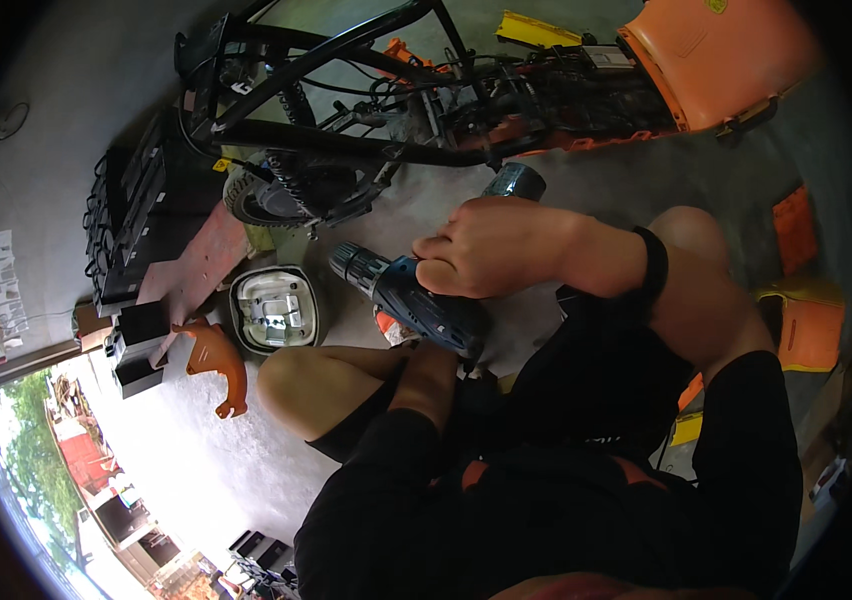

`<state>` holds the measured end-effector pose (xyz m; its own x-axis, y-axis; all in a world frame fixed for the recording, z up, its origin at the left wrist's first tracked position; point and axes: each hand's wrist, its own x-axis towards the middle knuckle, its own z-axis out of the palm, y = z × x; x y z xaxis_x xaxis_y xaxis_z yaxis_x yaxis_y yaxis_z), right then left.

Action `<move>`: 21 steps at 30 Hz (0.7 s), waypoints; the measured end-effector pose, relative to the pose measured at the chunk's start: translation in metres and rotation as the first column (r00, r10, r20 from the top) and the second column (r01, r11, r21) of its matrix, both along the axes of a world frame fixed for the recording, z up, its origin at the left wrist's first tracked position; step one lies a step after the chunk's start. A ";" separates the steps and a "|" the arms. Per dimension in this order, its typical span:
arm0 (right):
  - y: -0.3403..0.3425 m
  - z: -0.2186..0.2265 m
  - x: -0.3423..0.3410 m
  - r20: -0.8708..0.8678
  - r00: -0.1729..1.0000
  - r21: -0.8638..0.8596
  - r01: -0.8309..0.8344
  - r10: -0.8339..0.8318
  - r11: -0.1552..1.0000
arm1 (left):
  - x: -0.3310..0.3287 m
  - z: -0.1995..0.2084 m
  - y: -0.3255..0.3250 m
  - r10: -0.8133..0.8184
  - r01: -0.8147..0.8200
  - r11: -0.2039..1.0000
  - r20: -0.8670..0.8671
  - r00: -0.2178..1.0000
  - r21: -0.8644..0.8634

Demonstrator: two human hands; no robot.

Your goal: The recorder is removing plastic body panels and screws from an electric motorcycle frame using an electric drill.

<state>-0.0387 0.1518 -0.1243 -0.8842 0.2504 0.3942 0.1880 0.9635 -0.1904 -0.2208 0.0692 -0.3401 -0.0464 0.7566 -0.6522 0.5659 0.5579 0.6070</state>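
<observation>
A dark blue and black cordless drill (426, 302) lies sideways in the air above my lap, its chuck pointing to the upper left. My right hand (491, 245) is closed around its grip, and a shiny dark end piece (518, 181) shows past the knuckles. My left hand (433, 362) is mostly behind the rear of the drill; its fingers are hidden, so I cannot tell whether it touches the tool. Under the drill, a small orange and white thing (389, 324) peeks out, too covered to name.
Ahead stands a stripped vehicle frame (336, 140) with a wheel (271, 195) and a large orange body panel (721, 60). A white-rimmed tub (316, 310) and an orange curved part (218, 365) lie to the left, near black cases (146, 200). A yellow-orange panel (808, 325) is at right.
</observation>
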 end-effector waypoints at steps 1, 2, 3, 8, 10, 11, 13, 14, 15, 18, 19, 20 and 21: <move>0.001 0.000 -0.001 0.012 1.000 -0.009 0.000 0.000 1.000 | -0.002 0.008 0.006 0.024 -0.024 1.000 0.043 0.999 0.009; 0.002 0.000 -0.002 0.027 1.000 -0.014 -0.011 0.011 1.000 | -0.005 0.019 0.013 0.056 -0.058 0.998 0.097 0.994 0.019; 0.004 0.001 -0.005 0.024 0.999 -0.005 -0.042 0.042 0.999 | -0.010 0.032 0.021 0.092 -0.098 0.995 0.158 0.983 0.032; 0.015 0.014 -0.017 -0.268 0.963 0.000 0.002 -0.002 1.000 | -0.055 0.126 0.075 0.216 -0.313 0.947 0.571 0.792 0.075; 0.019 0.021 -0.024 -0.260 0.965 -0.040 0.009 -0.019 0.999 | -0.075 0.168 0.094 0.215 -0.374 0.925 0.722 0.658 0.065; 0.020 0.024 -0.026 -0.311 0.950 -0.043 0.023 -0.035 0.999 | -0.083 0.189 0.099 0.201 -0.395 0.917 0.795 0.573 0.053; 0.025 0.029 -0.040 -0.461 0.886 -0.063 0.018 -0.045 0.998 | -0.092 0.226 0.102 0.149 -0.409 0.912 0.903 0.404 0.032; 0.025 0.031 -0.043 -0.462 0.885 -0.081 0.022 -0.057 0.996 | -0.090 0.241 0.102 0.166 -0.425 0.905 0.929 0.331 -0.010; 0.023 0.031 -0.050 -0.473 0.879 -0.076 0.024 -0.057 0.997 | -0.087 0.251 0.097 0.078 -0.402 0.916 0.978 0.191 0.005; 0.018 0.032 -0.065 -0.407 0.908 -0.134 0.045 -0.096 0.990 | -0.074 0.268 0.077 0.083 -0.467 0.880 0.996 -0.014 -0.079; 0.018 0.033 -0.068 -0.361 0.928 -0.181 0.032 -0.097 0.983 | -0.072 0.270 0.075 0.069 -0.491 0.863 0.990 -0.125 -0.123; 0.019 0.033 -0.072 -0.298 0.948 -0.184 0.055 -0.109 0.981 | -0.073 0.270 0.075 0.091 -0.532 0.834 0.987 -0.129 -0.146; 0.019 0.033 -0.075 -0.284 0.956 -0.218 0.016 -0.079 0.976 | -0.076 0.270 0.075 0.034 -0.507 0.857 0.990 -0.135 -0.099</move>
